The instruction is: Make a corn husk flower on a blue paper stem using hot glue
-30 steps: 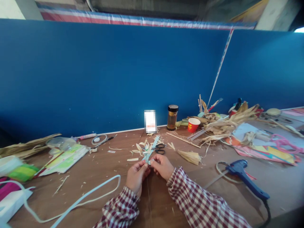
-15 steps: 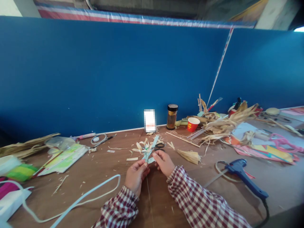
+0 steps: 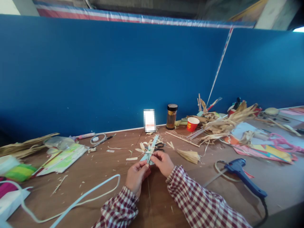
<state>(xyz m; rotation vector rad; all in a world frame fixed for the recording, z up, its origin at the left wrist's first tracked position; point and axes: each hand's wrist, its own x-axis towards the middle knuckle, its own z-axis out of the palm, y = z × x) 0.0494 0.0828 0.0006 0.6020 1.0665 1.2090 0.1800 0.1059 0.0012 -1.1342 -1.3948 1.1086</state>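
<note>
Husk-and-paper piece [image 3: 149, 151] pinched at lower end between left hand [image 3: 136, 175] fingers and right hand [image 3: 162, 162] fingers, above table [image 3: 106, 177].

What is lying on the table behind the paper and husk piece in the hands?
Behind the paper and husk piece, black scissors lie among husk scraps. The piece covers the scissor blades.

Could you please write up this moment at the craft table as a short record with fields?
Left hand: pinches the lower end of the pale blue and straw craft piece
Right hand: grips the same piece from the right
Behind the piece: scissors
On the right: blue glue gun, dried husk bundle
By the blue wall: amber jar, red paper cup
Surface: brown table with straw scraps
</note>
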